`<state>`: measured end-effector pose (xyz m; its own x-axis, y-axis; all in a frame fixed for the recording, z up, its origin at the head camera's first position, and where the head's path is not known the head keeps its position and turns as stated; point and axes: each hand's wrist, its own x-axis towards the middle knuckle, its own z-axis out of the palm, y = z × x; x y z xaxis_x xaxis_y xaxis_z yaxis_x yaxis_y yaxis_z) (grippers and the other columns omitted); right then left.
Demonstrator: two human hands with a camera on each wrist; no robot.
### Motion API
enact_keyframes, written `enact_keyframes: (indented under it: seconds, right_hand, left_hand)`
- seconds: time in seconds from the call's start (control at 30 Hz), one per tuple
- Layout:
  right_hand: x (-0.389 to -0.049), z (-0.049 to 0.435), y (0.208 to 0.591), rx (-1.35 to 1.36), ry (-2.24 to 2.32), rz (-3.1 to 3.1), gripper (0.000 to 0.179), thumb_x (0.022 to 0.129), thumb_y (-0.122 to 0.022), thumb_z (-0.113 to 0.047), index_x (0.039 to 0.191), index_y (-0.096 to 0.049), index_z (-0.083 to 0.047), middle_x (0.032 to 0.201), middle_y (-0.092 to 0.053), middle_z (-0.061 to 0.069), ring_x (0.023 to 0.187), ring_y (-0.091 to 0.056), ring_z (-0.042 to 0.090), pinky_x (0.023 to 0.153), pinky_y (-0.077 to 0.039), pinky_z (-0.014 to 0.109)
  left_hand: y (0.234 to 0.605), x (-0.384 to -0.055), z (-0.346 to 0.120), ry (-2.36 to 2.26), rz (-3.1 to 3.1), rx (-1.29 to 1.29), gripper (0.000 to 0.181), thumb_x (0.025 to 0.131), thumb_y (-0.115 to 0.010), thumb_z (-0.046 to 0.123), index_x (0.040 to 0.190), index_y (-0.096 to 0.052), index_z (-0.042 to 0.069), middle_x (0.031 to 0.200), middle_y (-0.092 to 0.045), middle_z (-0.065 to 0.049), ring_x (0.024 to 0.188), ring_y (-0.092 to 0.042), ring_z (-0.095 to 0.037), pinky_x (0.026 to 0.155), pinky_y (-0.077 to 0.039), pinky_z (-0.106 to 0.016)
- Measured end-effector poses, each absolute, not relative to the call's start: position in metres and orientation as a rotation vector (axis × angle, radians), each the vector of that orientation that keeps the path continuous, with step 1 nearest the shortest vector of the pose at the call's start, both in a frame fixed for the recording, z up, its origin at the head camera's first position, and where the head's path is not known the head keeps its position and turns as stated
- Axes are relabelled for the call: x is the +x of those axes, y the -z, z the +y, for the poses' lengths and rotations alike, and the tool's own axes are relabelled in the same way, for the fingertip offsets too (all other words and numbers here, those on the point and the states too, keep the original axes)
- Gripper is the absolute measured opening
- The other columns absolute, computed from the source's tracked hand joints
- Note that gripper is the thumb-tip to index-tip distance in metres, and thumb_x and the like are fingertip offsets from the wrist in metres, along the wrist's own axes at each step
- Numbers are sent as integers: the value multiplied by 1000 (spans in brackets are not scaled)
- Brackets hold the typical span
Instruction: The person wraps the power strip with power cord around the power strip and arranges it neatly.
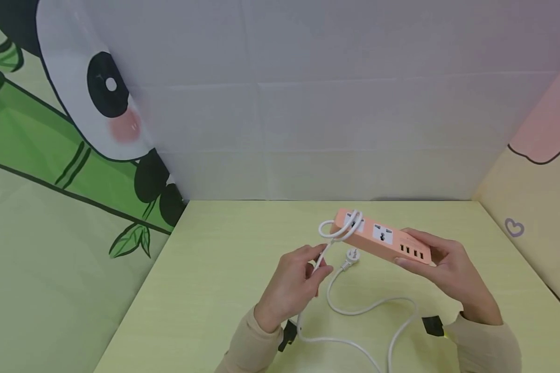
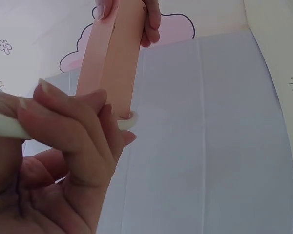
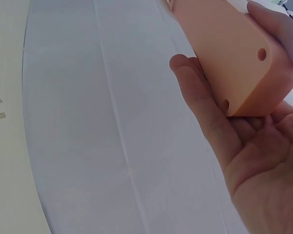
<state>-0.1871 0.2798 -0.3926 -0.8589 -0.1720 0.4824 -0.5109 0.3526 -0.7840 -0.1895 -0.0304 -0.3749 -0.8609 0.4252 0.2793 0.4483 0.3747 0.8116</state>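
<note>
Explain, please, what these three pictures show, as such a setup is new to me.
No machine here: a person works bare-handed. The wide picture comes from a camera worn on the head; the other two come from cameras on the left and right wrists. The right-hand grip holds one end of an orange power strip above the pale yellow table; the left-hand grip pinches a white power cord, which loops across the strip's other end. On the table lie a three-pin plug and more of the cord.
</note>
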Motion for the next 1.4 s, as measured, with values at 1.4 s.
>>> enact_keyframes:
  seconds: [1.4]
  right_hand:
    - [-190,280,394,291,-1337,-2529,55,88,-80,-13,140,-60,-5,104,-65,-26,79,-62,3,59,-50,20]
  left_hand:
    - [367,-180,-42,1393,-2225,-957,13,98,-68,16,103,-79,10,68,-50,6,57,-38,1,52,-31,-11]
